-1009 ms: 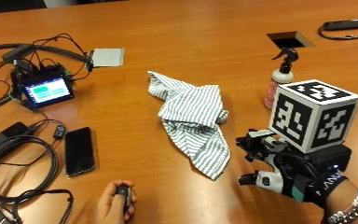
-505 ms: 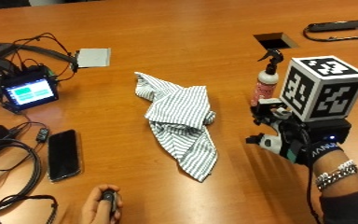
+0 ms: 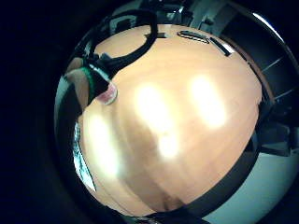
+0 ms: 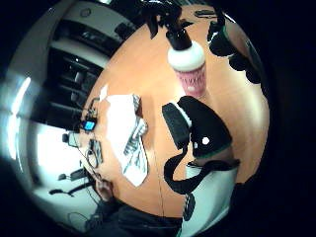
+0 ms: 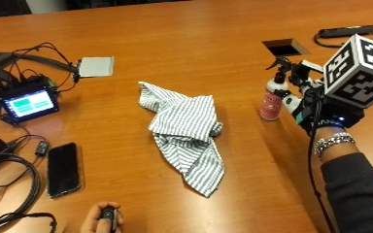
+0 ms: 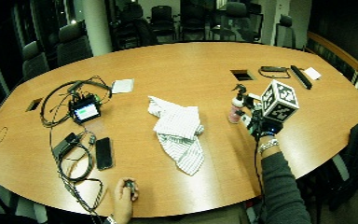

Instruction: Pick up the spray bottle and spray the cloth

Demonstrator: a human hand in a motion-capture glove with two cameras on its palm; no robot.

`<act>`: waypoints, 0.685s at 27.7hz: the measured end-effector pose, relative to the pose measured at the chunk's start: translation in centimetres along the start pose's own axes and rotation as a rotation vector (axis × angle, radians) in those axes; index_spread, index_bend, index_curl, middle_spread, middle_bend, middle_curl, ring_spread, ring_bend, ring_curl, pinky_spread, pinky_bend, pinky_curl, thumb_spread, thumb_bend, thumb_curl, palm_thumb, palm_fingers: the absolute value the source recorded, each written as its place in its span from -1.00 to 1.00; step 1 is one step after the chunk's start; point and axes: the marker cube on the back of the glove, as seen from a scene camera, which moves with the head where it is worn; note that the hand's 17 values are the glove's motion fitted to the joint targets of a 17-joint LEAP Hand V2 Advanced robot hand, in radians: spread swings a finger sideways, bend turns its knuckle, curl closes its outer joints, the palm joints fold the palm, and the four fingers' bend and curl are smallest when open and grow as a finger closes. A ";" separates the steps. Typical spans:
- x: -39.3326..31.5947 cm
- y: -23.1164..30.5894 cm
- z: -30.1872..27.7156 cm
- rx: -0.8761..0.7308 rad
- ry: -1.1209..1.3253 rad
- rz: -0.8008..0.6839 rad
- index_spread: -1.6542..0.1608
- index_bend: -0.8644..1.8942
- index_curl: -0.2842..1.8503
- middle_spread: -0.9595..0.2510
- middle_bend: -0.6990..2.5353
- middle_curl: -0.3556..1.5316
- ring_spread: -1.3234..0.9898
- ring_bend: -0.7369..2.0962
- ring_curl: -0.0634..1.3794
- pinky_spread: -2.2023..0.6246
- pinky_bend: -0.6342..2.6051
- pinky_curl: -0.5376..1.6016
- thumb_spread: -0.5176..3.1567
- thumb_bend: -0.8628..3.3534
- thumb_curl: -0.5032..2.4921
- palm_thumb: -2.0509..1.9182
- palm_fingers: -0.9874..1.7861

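far left: small black monitor with a lit green-blue screen (image 5: 28,103), tangled in black cables; flat grey square pad (image 5: 96,66) just beyond it
left front: black slab smartphone (image 5: 63,168) face up on the orange-brown wooden table (image 5: 193,39); bare hand (image 5: 102,222) at the near edge grips a small dark object, can't tell what
centre: crumpled white-and-grey striped cloth (image 5: 186,132), long axis running away from the near edge, well apart from the bottle, to its left
right of centre: pink spray bottle with white shoulder and black trigger head (image 5: 274,92), upright, long axis vertical, nozzle facing away from the hand
right: black-gloved right hand (image 5: 313,109) just beside the bottle on its right side, palm toward it
key relation: bottle lies directly left of the gloved hand, between hand and cloth; thumb side palm view shows the bottle close ahead with a table gap showing, so judged not yet gripped
hand state: fingers look uncurled, holding nothing
nearer hand: gloved right one; bare hand well apart
labels: pink label on the bottle, print too small to read
far right back: rectangular cutout (image 5: 287,47) in the table, flat black bar (image 5: 345,31) beyond
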 end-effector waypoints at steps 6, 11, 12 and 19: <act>-0.8 -2.5 1.7 -0.011 -0.286 0.096 0.46 -0.29 -0.47 0.41 -0.39 -0.26 0.04 -0.17 -0.45 0.60 -0.42 -0.21 -0.07 -0.55 -0.50 0.34 0.34; -2.4 -3.4 3.6 -0.008 -0.540 0.126 0.47 -0.25 -0.45 0.40 -0.40 -0.25 0.04 -0.20 -0.45 0.61 -0.45 -0.21 -0.08 -0.53 -0.47 0.41 0.33; -2.9 -3.5 3.8 -0.006 -0.588 0.126 0.48 -0.24 -0.44 0.39 -0.39 -0.24 0.04 -0.21 -0.45 0.61 -0.46 -0.21 -0.08 -0.53 -0.46 0.42 0.34; -5.8 -4.3 4.0 0.046 -0.767 0.055 0.50 -0.21 -0.40 0.37 -0.38 -0.22 0.04 -0.24 -0.46 0.61 -0.52 -0.24 -0.09 -0.52 -0.43 0.46 0.45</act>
